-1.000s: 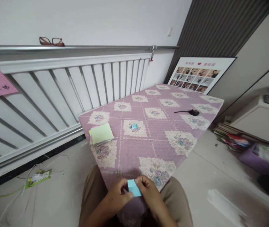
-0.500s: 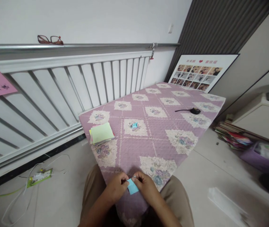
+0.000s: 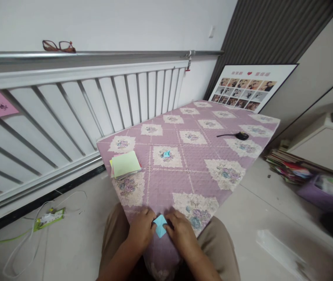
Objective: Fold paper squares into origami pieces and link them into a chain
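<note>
A small blue folded paper (image 3: 160,226), turned like a diamond with crease lines across it, is at the near end of the table. My left hand (image 3: 143,227) pinches its left corner, and my right hand (image 3: 179,230) grips the right corner between thumb and fingers. Farther up the cloth lies a smaller blue folded paper piece (image 3: 166,154). To the left of that piece rests a stack of coloured paper sheets (image 3: 126,164), pale green on top.
A purple floral tablecloth (image 3: 166,187) covers the table. A black object with a thin cord or strap (image 3: 241,136) lies at the right. A white radiator (image 3: 119,97) runs along the left, with glasses (image 3: 58,47) on the pipe above. A power strip (image 3: 50,218) sits on the floor.
The blue paper has turned from a tilted square to a diamond with a corner pointing toward me. Both hands have shifted to its left and right corners. The view moved slightly.
</note>
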Demonstrator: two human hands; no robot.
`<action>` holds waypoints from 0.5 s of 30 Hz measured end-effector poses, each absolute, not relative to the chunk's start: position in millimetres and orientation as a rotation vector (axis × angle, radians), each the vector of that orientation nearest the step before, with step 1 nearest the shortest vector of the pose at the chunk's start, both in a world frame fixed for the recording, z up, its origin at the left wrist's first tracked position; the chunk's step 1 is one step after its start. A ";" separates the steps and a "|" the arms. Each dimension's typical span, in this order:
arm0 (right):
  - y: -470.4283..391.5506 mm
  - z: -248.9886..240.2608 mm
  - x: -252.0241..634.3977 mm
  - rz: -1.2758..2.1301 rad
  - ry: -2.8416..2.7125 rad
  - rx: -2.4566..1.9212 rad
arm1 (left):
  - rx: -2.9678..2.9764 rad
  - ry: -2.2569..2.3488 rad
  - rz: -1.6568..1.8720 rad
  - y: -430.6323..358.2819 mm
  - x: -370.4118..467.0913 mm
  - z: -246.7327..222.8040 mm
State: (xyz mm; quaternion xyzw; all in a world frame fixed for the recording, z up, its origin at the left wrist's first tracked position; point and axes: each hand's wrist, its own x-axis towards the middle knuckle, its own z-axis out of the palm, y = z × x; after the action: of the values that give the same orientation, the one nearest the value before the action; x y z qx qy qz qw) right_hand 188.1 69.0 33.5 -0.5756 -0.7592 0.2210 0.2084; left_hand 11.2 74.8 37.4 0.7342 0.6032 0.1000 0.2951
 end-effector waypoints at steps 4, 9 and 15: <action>71.3 35.1 187.5 0.599 -2.130 -1.582 | 2.050 1.525 0.216 80.7 8.4 38.7; 68.7 33.2 186.2 0.540 -2.166 -1.557 | 2.126 1.462 0.189 84.4 4.5 39.6; 60.7 15.9 184.5 0.279 -2.293 -1.488 | 2.247 1.408 0.143 81.0 2.2 36.1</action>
State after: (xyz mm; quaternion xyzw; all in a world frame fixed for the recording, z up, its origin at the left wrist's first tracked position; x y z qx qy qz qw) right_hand 184.5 60.7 15.9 -0.5311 -0.8184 0.0994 0.1957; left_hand 2.2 81.0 36.1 0.8212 0.5148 0.0522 0.2405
